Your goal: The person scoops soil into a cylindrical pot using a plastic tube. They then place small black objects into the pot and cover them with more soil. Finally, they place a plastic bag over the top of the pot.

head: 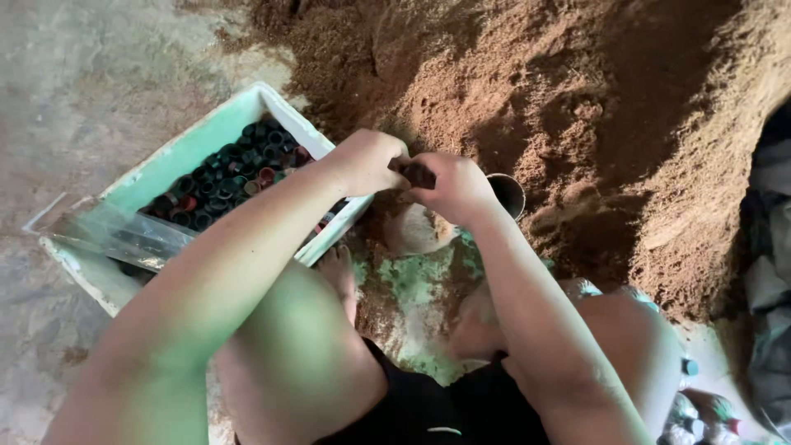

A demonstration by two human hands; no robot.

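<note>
Concrete floor (99,74) far left, big pile of brown sawdust-like substrate (577,107) fills far right. Person sits low, bare knees near the bottom edge, bare feet on a green-stained patch of floor btwn them.

Left hand (367,161) and right hand (453,185) meet at centre, just at the foot of the pile. Both closed, fingertips pinching one small dark object (416,173) btwn them; looks like a ring or cap, too small and shaded to tell which. Round dark pipe-like cup (509,194) sits just beside the right hand, mouth facing camera, partly hidden behind the knuckles.

Pale green crate (173,156) to the left, touching the left forearm's line of sight; holds a heap of dark rings/caps (239,169), mostly black w/ a few red. Clear plastic sheet (115,231) lies over its near-left corner.

Bottles w/ coloured caps (700,412) near right, by the knee.

My read on doing it well: keep both thumbs square on the piece so it seats straight, not cocked. Work close over the pile edge so a dropped part lands in view, not buried. Keep grit off the mating faces; the substrate is loose and right next to the hands. Crate is within left-hand reach, no need to shift.
</note>
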